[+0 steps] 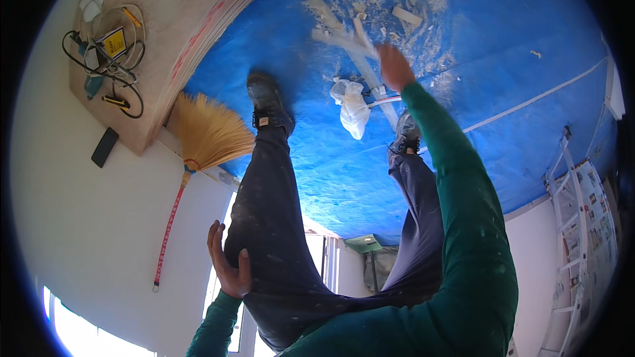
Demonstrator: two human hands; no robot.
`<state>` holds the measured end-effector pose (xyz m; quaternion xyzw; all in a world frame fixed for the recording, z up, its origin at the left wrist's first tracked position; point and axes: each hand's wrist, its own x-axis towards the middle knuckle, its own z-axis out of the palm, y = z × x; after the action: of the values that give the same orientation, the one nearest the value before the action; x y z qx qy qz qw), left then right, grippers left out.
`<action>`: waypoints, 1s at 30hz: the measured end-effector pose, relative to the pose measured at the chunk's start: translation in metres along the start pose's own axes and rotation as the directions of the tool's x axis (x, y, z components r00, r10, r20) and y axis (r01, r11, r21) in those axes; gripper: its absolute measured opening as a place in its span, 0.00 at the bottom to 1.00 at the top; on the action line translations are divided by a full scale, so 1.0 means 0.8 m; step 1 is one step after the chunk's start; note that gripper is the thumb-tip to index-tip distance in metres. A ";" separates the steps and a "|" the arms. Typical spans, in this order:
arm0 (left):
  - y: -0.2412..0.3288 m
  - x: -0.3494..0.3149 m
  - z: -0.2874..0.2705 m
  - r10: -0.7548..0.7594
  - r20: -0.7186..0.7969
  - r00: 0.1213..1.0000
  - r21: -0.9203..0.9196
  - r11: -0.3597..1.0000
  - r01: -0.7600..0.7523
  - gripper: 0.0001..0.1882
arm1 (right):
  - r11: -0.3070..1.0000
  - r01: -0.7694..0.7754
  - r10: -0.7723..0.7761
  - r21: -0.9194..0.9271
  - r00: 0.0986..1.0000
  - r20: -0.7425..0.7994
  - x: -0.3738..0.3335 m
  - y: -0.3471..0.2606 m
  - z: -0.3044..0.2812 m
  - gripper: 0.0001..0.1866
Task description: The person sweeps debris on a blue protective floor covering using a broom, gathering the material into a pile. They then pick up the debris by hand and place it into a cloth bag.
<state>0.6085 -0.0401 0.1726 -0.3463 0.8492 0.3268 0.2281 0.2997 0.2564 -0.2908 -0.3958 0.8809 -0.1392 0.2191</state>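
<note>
My right hand (395,67) reaches forward over the blue floor sheet (529,20), its fingers closed. Out of the fist, toward the far left, sticks a narrow pale strip (362,32); its exact kind is hard to make out. Wood shavings and dust (423,33) lie scattered beyond the hand, with a short pale wood offcut (407,16) among them. Nearer me, a crumpled clear plastic bag (352,107) lies on the sheet, left of my right shoe (407,129). My left hand (230,268) rests against my left knee, fingers spread and holding nothing.
A straw broom (210,129) with a red handle lies at left, beside stacked boards (149,46). On the boards are a corded power tool (92,73) and a yellow-and-black cutter (116,102). A black phone (104,147) lies near their edge. An aluminium ladder (574,225) stands at right.
</note>
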 end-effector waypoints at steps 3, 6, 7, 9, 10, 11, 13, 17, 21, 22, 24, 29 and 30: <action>0.002 0.003 0.000 0.021 0.019 1.000 0.035 0.999 -0.022 0.33 | 1.000 0.018 -0.024 0.019 0.935 0.355 -0.106 -0.011 0.010 0.22; 0.005 0.005 0.000 0.030 0.037 0.999 0.049 0.998 -0.032 0.33 | 0.998 0.000 0.026 -0.067 0.925 0.379 -0.162 -0.009 0.037 0.23; 0.007 0.005 0.001 0.024 0.046 0.999 0.053 0.998 -0.027 0.33 | 0.996 -0.019 0.041 -0.089 0.966 0.257 -0.173 -0.009 0.048 0.21; 0.009 0.006 0.003 0.029 0.062 0.998 0.066 0.997 -0.033 0.33 | 0.989 -0.086 0.104 -0.120 0.982 0.159 -0.179 -0.004 0.069 0.19; 0.011 0.006 0.004 0.036 0.061 0.997 0.079 0.996 -0.041 0.33 | 0.985 -0.109 0.133 -0.137 0.976 0.174 -0.178 -0.002 0.077 0.16; 0.011 0.006 0.005 0.042 0.066 0.997 0.084 0.995 -0.048 0.32 | 0.983 -0.117 0.143 -0.142 0.971 0.191 -0.176 -0.001 0.084 0.15; 0.015 0.004 0.008 0.033 0.062 0.997 0.087 0.995 -0.039 0.32 | 0.980 -0.147 0.175 -0.137 0.959 0.223 -0.172 -0.004 0.089 0.12; 0.020 0.003 0.012 0.036 0.051 0.998 0.072 0.997 -0.040 0.32 | 0.964 -0.264 0.261 -0.025 0.929 0.262 -0.165 -0.006 0.054 0.12; 0.026 0.003 0.014 0.076 0.056 0.996 0.069 0.994 -0.080 0.32 | 0.980 -0.177 0.186 0.088 0.977 -0.104 -0.135 0.039 -0.027 0.24; 0.028 0.002 0.015 0.067 0.067 0.995 0.083 0.994 -0.073 0.32 | 0.963 -0.258 0.266 0.080 0.957 -0.117 -0.121 0.062 -0.047 0.26; 0.032 0.002 0.018 0.072 0.084 0.994 0.110 0.991 -0.081 0.32 | 0.877 -0.458 0.474 0.142 0.872 -0.117 -0.094 0.112 -0.078 0.29; 0.048 -0.001 0.027 0.044 0.133 0.990 0.189 0.979 -0.069 0.33 | 0.610 -0.787 0.755 0.090 0.612 0.236 -0.067 0.200 -0.064 0.27; 0.051 -0.002 0.030 0.039 0.146 0.989 0.218 0.973 -0.071 0.34 | 0.579 -0.814 0.765 0.054 0.565 0.311 -0.070 0.199 -0.049 0.27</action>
<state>0.5834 -0.0001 0.1733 -0.2710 0.8716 0.2594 0.3156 0.2122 0.4052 -0.3079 0.0504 0.9108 -0.0579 0.4057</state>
